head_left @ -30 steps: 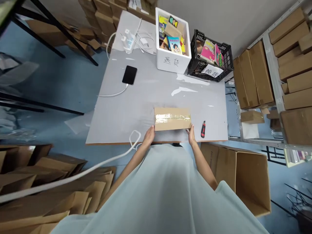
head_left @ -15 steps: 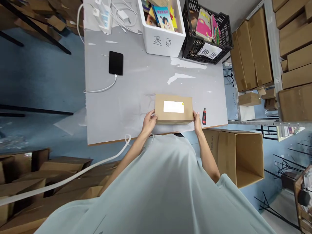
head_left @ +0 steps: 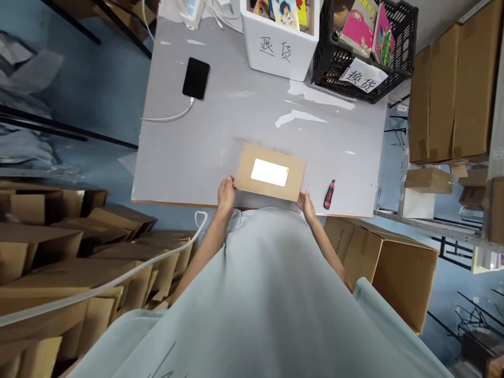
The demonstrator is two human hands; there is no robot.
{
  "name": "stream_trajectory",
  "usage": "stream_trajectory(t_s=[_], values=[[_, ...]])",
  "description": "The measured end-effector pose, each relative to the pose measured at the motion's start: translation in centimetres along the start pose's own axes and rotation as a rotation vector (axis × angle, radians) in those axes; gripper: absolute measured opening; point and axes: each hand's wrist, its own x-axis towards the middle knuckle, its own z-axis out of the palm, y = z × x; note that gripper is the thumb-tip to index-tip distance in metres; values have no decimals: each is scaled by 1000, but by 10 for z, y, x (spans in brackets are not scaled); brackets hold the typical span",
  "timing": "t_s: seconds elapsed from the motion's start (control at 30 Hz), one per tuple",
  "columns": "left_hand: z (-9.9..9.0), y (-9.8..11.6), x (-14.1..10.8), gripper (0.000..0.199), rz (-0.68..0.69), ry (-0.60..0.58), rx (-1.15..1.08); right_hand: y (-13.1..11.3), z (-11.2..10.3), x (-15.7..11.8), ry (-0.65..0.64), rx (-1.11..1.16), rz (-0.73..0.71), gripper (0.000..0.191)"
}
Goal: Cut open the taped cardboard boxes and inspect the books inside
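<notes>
A brown cardboard box (head_left: 244, 165) with a white label (head_left: 270, 172) on its upper face is held between my two hands over the near side of the grey table (head_left: 220, 131). My left hand (head_left: 226, 194) grips its left end near the front corner. At the right front corner, my right hand (head_left: 306, 205) has its fingers on the edge. The far ends of some fingers are hidden by the box. To the right of that hand lies a red and black utility knife (head_left: 329, 195).
At the back stand a white bin (head_left: 277, 50) and a black crate (head_left: 364, 58), both holding books. A phone (head_left: 196, 79) on a white cable lies at the left. An open carton (head_left: 394, 268) is right of the table. Several cartons (head_left: 118, 220) fill the lower left.
The camera view has turned and shifted, so the table appears tilted. Between my hands, the box has tipped, and its front side no longer shows. Both hands still hold it.
</notes>
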Motion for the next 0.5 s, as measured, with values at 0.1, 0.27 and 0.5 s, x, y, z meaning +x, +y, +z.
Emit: stream_trajectory(t_s=[0.1,0.27,0.5], values=[[5,-7,-12,62,-92,57,-5,3,-5,4,-86,-22,27,99],[3,-1,-35,70,-89,113,-40,-13,-18,8,-188,-76,-55,98],[-6,52,-46,78,161,-3,-85,-79,-22,9,-159,-95,-357,92]])
